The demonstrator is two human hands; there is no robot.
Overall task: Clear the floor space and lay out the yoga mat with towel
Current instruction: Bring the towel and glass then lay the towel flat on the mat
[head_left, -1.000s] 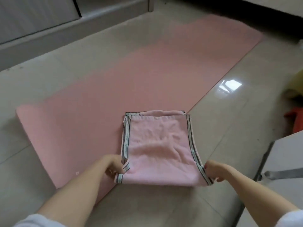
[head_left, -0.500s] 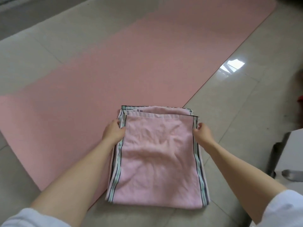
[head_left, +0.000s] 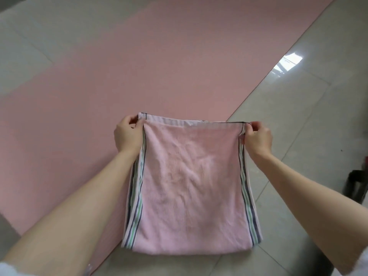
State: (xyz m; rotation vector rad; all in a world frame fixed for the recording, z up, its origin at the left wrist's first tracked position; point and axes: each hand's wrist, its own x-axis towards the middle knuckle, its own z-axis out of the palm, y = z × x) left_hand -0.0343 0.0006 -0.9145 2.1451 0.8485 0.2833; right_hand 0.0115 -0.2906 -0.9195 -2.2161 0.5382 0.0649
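On pink foam yoga mat (head_left: 159,62), near edge: folded pink terry towel with striped borders (head_left: 189,186), half over grey tiled floor (head_left: 298,126); left hand (head_left: 127,135) and right hand (head_left: 256,139) pinching far corners, grip closed on cloth; best unfolded evenly, pulled taut, squared to mat.

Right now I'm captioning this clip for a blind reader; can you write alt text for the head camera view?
Two bare hands, left hand and right hand, pinch the far corners of a folded pink towel with striped side edges. The towel lies partly over the near corner of an unrolled pink yoga mat on a glossy grey tiled floor.
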